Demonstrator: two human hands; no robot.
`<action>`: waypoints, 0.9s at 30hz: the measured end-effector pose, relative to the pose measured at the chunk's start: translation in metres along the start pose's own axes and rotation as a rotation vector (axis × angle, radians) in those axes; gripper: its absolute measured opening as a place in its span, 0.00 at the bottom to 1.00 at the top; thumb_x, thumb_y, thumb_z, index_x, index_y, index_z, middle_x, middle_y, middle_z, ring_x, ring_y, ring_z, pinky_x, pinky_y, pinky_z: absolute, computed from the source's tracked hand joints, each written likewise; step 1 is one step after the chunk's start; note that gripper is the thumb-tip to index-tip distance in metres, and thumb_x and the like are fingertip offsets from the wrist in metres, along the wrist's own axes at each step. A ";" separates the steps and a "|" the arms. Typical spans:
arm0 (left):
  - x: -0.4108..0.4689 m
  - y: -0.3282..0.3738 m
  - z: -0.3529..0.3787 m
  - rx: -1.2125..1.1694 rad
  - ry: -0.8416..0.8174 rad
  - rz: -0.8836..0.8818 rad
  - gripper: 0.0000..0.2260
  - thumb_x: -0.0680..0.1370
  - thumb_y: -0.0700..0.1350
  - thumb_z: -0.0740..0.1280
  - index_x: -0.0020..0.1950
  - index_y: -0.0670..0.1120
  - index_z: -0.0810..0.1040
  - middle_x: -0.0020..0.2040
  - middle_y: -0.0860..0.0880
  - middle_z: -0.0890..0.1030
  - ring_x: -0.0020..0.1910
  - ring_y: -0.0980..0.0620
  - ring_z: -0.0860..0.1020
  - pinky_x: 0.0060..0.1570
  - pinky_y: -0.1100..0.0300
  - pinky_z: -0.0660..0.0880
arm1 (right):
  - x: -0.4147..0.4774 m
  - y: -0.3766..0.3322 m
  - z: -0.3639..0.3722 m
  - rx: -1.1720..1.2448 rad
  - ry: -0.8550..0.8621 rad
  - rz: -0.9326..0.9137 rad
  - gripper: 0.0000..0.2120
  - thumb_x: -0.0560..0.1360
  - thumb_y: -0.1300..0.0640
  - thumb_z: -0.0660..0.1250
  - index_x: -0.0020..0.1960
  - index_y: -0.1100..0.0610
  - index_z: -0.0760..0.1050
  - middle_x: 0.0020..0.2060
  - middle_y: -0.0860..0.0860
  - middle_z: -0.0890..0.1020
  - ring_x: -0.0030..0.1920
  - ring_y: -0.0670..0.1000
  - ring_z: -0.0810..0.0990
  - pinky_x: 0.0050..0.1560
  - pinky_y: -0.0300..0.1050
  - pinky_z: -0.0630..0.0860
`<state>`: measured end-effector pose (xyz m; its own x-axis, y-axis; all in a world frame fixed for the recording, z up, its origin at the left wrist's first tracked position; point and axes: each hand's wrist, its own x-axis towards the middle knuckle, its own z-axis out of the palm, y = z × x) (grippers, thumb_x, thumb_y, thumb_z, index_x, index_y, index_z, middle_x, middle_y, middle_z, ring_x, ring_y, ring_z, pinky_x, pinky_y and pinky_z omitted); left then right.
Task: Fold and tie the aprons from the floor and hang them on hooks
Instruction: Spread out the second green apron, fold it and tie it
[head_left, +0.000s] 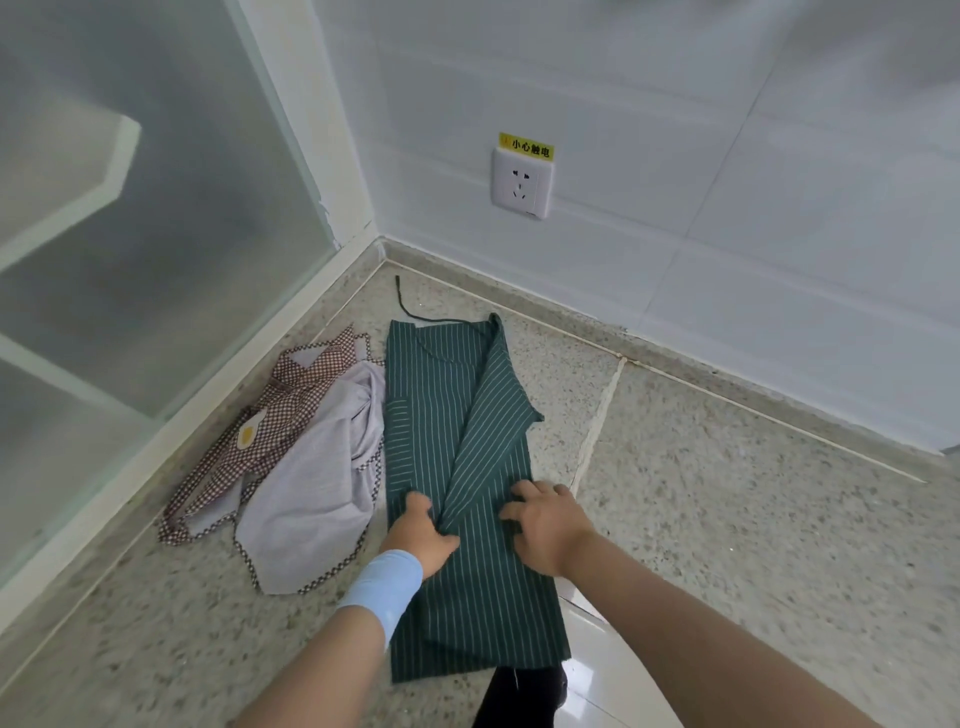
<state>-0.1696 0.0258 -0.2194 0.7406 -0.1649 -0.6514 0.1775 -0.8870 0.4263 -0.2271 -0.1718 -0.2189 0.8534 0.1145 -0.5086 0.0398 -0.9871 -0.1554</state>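
A dark green apron (457, 415) with thin white stripes lies lengthwise on the speckled floor, its right side folded over toward the middle. Its dark strap (410, 306) trails off the far end toward the wall corner. My left hand (418, 530), with a light blue cuff at the wrist, pinches the folded edge near the apron's middle. My right hand (545, 525) rests on the cloth at the apron's right edge with fingers bent. A second apron (306, 457), brown-checked with a pale lilac lining and a small yellow patch, lies crumpled to the left of the green one.
A frosted glass partition (130, 260) runs along the left. White tiled walls meet in a corner ahead, with a wall socket (522, 182) under a yellow warning label. A glossy white tile (613, 670) begins at the near right, and a dark trouser leg (514, 696) shows at the bottom.
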 end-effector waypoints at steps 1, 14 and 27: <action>-0.001 0.003 -0.003 0.006 -0.096 -0.049 0.19 0.75 0.50 0.70 0.61 0.46 0.69 0.48 0.48 0.78 0.43 0.50 0.78 0.45 0.54 0.79 | 0.001 0.002 -0.003 0.017 -0.016 0.004 0.25 0.78 0.50 0.60 0.75 0.45 0.65 0.74 0.52 0.64 0.72 0.58 0.63 0.74 0.57 0.60; -0.035 -0.025 -0.040 0.127 -0.854 -0.329 0.19 0.81 0.49 0.62 0.69 0.41 0.69 0.50 0.48 0.86 0.40 0.49 0.84 0.42 0.59 0.78 | 0.012 -0.012 -0.002 -0.055 -0.063 0.047 0.36 0.76 0.46 0.64 0.79 0.43 0.51 0.72 0.57 0.59 0.71 0.59 0.60 0.69 0.58 0.66; 0.040 0.054 -0.005 0.560 -0.028 0.462 0.31 0.80 0.49 0.63 0.80 0.55 0.53 0.81 0.51 0.45 0.79 0.47 0.47 0.75 0.46 0.58 | 0.047 0.046 -0.051 0.759 0.229 0.299 0.34 0.78 0.66 0.59 0.81 0.52 0.51 0.79 0.49 0.55 0.74 0.55 0.64 0.71 0.46 0.64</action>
<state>-0.1271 -0.0261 -0.2190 0.6415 -0.5803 -0.5016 -0.5131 -0.8108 0.2817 -0.1582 -0.2176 -0.2069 0.8600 -0.2460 -0.4470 -0.4942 -0.6198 -0.6096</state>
